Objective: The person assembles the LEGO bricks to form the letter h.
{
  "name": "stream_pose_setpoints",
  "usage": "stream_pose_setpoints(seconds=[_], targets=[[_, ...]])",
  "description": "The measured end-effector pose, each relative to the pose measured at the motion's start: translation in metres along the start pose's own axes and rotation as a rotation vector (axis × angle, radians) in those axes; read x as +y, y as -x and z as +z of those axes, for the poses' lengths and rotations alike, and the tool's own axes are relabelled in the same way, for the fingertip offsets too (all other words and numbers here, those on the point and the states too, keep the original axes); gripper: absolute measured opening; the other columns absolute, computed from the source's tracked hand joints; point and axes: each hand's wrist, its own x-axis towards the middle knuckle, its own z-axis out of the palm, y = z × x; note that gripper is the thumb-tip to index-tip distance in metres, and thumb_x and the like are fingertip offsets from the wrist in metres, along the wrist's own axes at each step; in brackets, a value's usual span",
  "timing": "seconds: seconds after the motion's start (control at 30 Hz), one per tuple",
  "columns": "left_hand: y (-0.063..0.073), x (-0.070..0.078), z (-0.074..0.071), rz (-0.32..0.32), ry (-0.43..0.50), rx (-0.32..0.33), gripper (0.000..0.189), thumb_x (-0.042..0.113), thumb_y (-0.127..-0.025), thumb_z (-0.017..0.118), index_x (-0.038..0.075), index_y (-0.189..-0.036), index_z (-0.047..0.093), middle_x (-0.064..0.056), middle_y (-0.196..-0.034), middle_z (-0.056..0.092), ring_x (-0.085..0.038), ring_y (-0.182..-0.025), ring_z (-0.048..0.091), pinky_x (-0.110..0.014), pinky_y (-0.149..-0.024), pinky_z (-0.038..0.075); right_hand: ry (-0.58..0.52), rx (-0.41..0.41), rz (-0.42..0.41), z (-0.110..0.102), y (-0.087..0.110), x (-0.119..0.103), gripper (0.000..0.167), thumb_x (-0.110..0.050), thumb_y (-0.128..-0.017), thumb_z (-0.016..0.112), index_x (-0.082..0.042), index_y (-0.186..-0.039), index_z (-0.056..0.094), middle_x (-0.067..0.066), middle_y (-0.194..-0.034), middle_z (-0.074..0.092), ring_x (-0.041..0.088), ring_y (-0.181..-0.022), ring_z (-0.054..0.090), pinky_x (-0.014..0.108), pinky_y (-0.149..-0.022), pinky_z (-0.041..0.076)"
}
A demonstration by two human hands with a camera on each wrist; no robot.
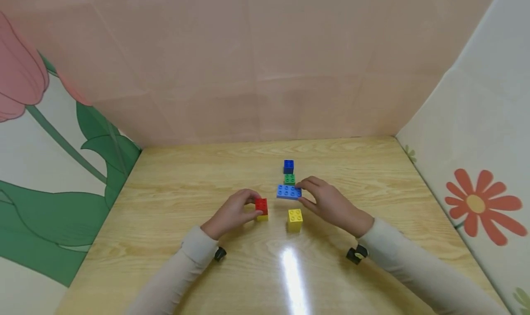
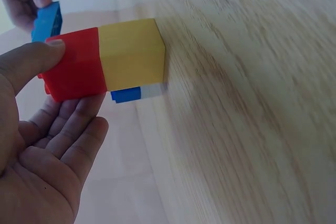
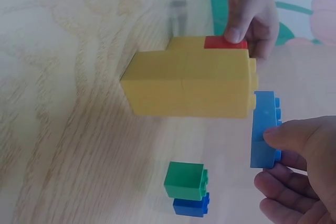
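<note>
My left hand [image 1: 232, 213] pinches a red toy brick [image 2: 77, 65] between thumb and fingers. That brick sits squarely on a yellow brick [image 2: 134, 53], close over the table. With thumb and fingertips, my right hand [image 1: 334, 207] grips a light blue eight-stud brick [image 1: 285, 193] by its right end. In the right wrist view, the light blue brick is held off the table, about level with the studs of a yellow tower [image 3: 189, 85]. This tower stands upright between the two hands, nearer to me, and a faint seam crosses it.
Behind the light blue brick lie a green brick [image 1: 289, 179] and a dark blue brick [image 1: 288, 167], one behind the other. The wooden table [image 1: 186, 177] meets a pink back wall [image 1: 256, 108] and patterned side panels. Bright glare [image 1: 293, 278] falls on the front of the table.
</note>
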Motion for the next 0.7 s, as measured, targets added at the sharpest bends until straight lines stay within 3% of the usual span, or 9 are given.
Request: stream_pose_setpoints(seconds=[0.4,0.7], targets=[[0.0,0.01,0.007,-0.012,0.008,-0.04,0.038,0.031,-0.087,0.075,0.015,-0.116,0.058,0.005,-0.111,0.059,-0.024,-0.111,0.059,-0.04,-0.098,0.048,-0.009,-0.017,-0.009,-0.006,0.003,-0.015,0.033,-0.023,-0.089,0.073,-0.01,-0.119,0.065,0.002,-0.114,0.063,0.018,-0.104,0.062,0.034,-0.086,0.055],[0.002,0.016,0.012,-0.008,0.001,-0.059,0.037,0.032,-0.088,0.074,0.017,-0.117,0.057,0.006,-0.111,0.057,-0.019,-0.11,0.059,-0.036,-0.094,0.051,-0.049,-0.05,-0.027,-0.008,0.006,-0.026,0.032,-0.025,-0.089,0.073,-0.012,-0.118,0.066,-0.001,-0.114,0.063,0.014,-0.103,0.062,0.032,-0.085,0.055]])
